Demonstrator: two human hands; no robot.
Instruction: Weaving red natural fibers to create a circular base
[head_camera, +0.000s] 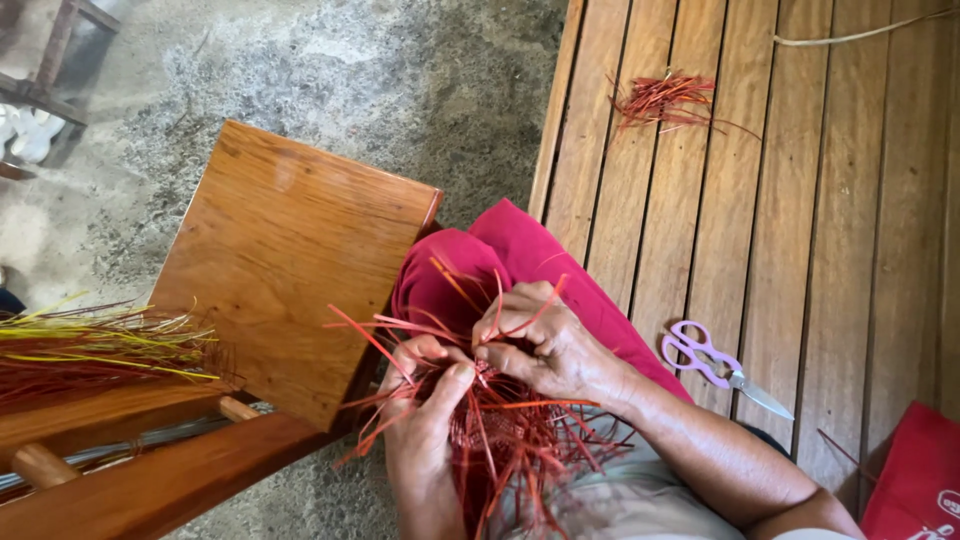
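A small red woven piece (500, 430) with many loose red strips sticking out rests in my lap, over a red cloth (520, 255) on my knee. My left hand (425, 420) grips the weave from below, thumb pressed against it. My right hand (545, 345) is closed over the top, fingers pinching thin red strips (420, 330) that fan out to the left. Both hands touch at the middle of the weave.
A wooden stool (280, 260) stands at my left with a bundle of yellow and red strips (100, 345) on its lower rails. Purple-handled scissors (710, 360) and a small heap of red offcuts (660, 100) lie on the slatted wooden bench (800, 200). A red bag (920, 480) shows at the bottom right.
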